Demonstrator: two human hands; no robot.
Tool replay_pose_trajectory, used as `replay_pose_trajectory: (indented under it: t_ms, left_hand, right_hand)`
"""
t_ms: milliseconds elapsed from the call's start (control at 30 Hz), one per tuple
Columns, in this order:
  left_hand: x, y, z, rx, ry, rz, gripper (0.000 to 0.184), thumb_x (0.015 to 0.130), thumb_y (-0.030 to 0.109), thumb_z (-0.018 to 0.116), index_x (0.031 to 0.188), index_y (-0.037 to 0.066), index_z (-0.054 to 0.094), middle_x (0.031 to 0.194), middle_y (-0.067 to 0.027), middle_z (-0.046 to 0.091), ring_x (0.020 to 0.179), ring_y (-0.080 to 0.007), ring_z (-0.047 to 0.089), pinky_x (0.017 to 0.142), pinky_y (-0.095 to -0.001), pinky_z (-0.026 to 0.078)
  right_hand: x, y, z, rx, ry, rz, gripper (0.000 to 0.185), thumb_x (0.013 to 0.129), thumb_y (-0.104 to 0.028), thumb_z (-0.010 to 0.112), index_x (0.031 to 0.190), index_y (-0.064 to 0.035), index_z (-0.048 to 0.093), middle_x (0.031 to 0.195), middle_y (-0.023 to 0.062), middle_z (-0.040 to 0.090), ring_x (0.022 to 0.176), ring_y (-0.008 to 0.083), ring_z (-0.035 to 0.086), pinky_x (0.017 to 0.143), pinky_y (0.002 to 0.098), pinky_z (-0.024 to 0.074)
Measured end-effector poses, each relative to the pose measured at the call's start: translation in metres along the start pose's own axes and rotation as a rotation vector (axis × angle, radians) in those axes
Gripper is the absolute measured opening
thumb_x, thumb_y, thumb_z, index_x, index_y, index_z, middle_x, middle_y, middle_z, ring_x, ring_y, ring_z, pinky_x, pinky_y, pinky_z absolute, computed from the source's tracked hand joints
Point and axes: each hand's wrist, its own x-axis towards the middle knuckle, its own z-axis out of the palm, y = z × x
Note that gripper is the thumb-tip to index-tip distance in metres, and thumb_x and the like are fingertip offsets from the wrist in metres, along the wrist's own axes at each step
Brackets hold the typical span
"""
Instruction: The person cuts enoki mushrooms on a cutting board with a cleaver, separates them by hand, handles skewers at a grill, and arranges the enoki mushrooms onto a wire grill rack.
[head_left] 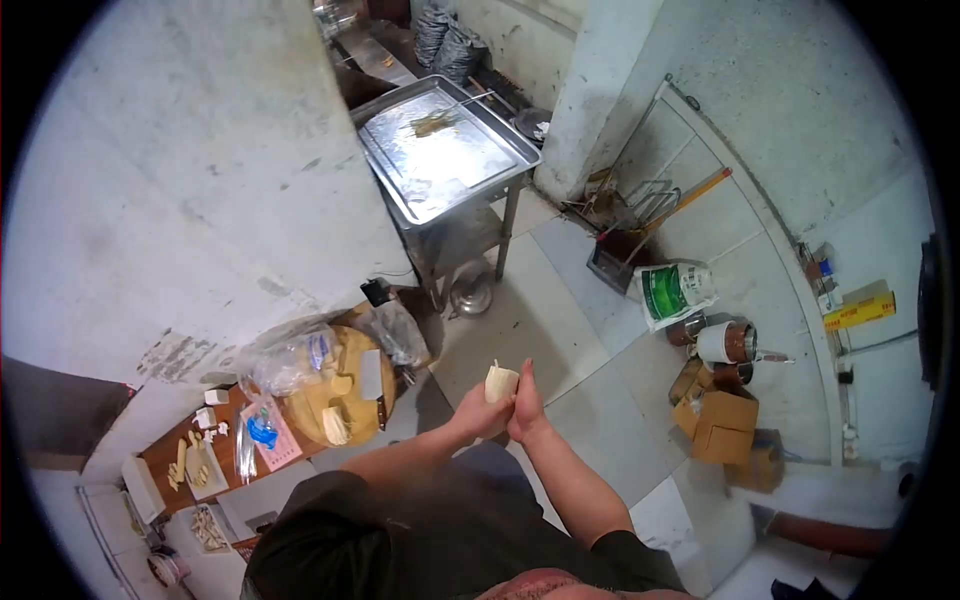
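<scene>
While left hand (486,413) wraps pale piece (500,384), right hand (527,405) rests against it, one digit upright; right palm's contact with piece unclear. Piece: right of round board (305,408), over floor (600,425). Risks: loosened grip, drop onto floor; bumped cleaver (371,376), near board's right edge, fall.

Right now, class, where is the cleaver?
In the head view, the cleaver lies left of centre, on the right side of the round board, near a small pale piece and left of the left hand.
</scene>
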Motion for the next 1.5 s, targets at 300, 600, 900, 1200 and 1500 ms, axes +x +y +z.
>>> replay_pose_trajectory:
  t_ms: [300, 600, 900, 1200, 1500]
  left_hand:
    - [0.136, 0.126, -0.009, -0.784, 0.058, 0.095, 0.037, 0.085, 0.021, 0.067, 0.114, 0.001, 0.056, 0.101, -0.0091, 0.064, 0.087, -0.0197, 0.063, 0.076, -0.0346, 0.052]
    - [0.323, 0.226, -0.105, -0.453, 0.551, 0.186, 0.042, 0.080, 0.026, 0.067, 0.108, -0.005, 0.057, 0.094, -0.0151, 0.065, 0.080, -0.0232, 0.064, 0.070, -0.0360, 0.051]
    - [0.450, 0.250, -0.138, 0.685, 1.124, 0.112, 0.038, 0.072, 0.017, 0.067, 0.101, -0.002, 0.051, 0.090, -0.0250, 0.061, 0.085, -0.0426, 0.060, 0.074, -0.0492, 0.049]
    - [0.492, 0.298, -0.088, 0.809, 1.257, -0.355, 0.080, 0.066, 0.039, 0.077, 0.122, -0.006, 0.043, 0.119, -0.0223, 0.052, 0.109, -0.0369, 0.052, 0.096, -0.0461, 0.040]
    - [0.528, 0.371, -0.063, 0.621, 1.530, -0.287, 0.075, 0.070, 0.026, 0.075, 0.129, -0.005, 0.041, 0.138, -0.0275, 0.035, 0.128, -0.0462, 0.031, 0.106, -0.0550, 0.027]
  right_hand:
    - [0.092, -0.183, 0.037, -0.257, -0.130, -0.175, 0.058, 0.098, -0.046, 0.043, 0.135, -0.0029, 0.040, 0.135, 0.0076, 0.046, 0.125, 0.0185, 0.042, 0.106, 0.0347, 0.0308]
    - [0.177, -0.381, -0.006, -0.744, 0.043, -0.263, 0.031, 0.091, -0.028, 0.061, 0.116, -0.0099, 0.056, 0.108, 0.0025, 0.058, 0.099, 0.0153, 0.055, 0.081, 0.0325, 0.0448]
    - [0.328, -0.563, -0.080, -0.590, 0.083, -0.085, 0.023, 0.092, -0.023, 0.060, 0.107, -0.0066, 0.057, 0.092, 0.0040, 0.063, 0.079, 0.0138, 0.061, 0.066, 0.0279, 0.0484]
    - [0.515, -0.712, 0.048, -1.024, -0.206, -0.053, 0.020, 0.093, -0.022, 0.058, 0.098, -0.0030, 0.059, 0.085, 0.0033, 0.062, 0.071, 0.0110, 0.058, 0.059, 0.0241, 0.0441]
    - [0.714, -0.772, 0.287, -1.522, -0.330, -0.321, 0.035, 0.084, -0.029, 0.067, 0.102, 0.0013, 0.062, 0.090, 0.0093, 0.065, 0.076, 0.0159, 0.061, 0.069, 0.0311, 0.0489]
